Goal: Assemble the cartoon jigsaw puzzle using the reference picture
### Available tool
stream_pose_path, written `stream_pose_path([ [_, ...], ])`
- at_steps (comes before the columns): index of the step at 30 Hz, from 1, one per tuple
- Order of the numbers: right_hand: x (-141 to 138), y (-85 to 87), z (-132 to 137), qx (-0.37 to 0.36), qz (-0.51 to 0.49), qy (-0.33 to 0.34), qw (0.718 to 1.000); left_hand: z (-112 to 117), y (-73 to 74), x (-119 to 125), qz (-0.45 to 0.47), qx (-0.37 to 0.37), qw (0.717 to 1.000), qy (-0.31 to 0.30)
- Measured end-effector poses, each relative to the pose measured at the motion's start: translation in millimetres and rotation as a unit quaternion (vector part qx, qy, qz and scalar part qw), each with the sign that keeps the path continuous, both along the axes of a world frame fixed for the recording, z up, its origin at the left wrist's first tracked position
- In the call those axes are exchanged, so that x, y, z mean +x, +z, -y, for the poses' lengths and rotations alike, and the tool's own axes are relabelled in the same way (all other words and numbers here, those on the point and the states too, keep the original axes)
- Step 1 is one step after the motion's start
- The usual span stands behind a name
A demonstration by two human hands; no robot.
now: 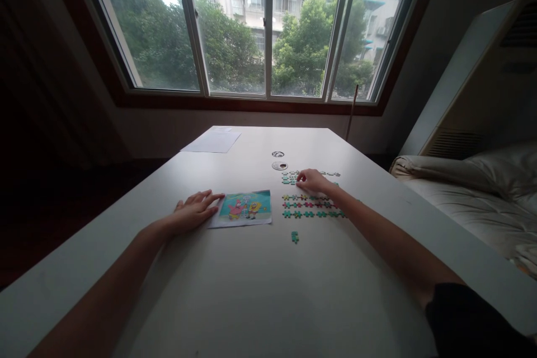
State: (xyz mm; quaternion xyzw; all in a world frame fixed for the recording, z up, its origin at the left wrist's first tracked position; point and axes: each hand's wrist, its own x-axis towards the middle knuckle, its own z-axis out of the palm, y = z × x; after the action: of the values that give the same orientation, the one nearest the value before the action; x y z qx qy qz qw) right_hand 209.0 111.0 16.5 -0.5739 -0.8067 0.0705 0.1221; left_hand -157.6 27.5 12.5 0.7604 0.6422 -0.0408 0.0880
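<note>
My left hand (195,207) lies on the table with its fingers spread, fingertips at the left edge of a printed cartoon picture (262,210) on a blue-green background. To the right of that sheet, loose jigsaw puzzle pieces (309,214) are laid out in several rows, mostly green, some red and yellow. Over the upper rows, my right hand (312,180) is closed in a pinch at a puzzle piece, which its fingertips largely hide. My right forearm covers the right ends of some rows. A small joined cluster of green pieces (295,237) sits apart, nearer to me.
Beyond the rows lie two small round items (279,166), one behind the other. White paper (212,142) rests at the far left of the white table (268,291). A window (264,28) is behind the table, and a padded beige seat (461,196) stands at right.
</note>
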Motion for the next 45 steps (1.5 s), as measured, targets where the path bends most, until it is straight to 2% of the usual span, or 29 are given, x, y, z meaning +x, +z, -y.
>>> stream_pose_path([
  [4,-2,4.4,-3,-0.029,-0.012,-0.011,0.999,0,0.4,-2,0.001,0.004,1.000,-0.003],
  [8,-5,7.9,15,-0.002,-0.044,-0.001,0.999,1,2.9,-2,0.001,0.012,1.000,-0.007],
  [11,-1,11.2,41,0.011,-0.071,0.044,0.996,2,3.9,-1,0.001,0.008,1.000,-0.003],
  [14,14,17.6,73,-0.006,-0.124,0.132,0.984,4,4.3,0,0.000,-0.005,1.000,0.001],
  [17,36,26.4,104,-0.075,-0.161,0.212,0.961,5,4.8,3,-0.002,-0.015,1.000,0.003],
  [21,61,35.4,136,-0.215,-0.122,0.246,0.937,6,5.2,7,-0.003,-0.016,1.000,0.007],
  [24,71,36.5,147,-0.235,-0.097,0.249,0.935,7,5.7,10,-0.003,-0.013,1.000,0.007],
  [27,77,33.3,150,-0.201,-0.104,0.239,0.944,8,7.1,13,-0.006,-0.012,1.000,0.007],
  [31,84,26.3,154,-0.134,-0.097,0.176,0.970,8,7.6,16,-0.010,-0.008,1.000,0.006],
  [34,87,21.2,158,-0.132,-0.074,0.145,0.978,7,5.5,16,-0.011,-0.003,1.000,0.003],
  [45,93,4.3,156,-0.119,-0.079,0.141,0.980,5,0.3,21,-0.020,-0.003,1.000,0.005],
])
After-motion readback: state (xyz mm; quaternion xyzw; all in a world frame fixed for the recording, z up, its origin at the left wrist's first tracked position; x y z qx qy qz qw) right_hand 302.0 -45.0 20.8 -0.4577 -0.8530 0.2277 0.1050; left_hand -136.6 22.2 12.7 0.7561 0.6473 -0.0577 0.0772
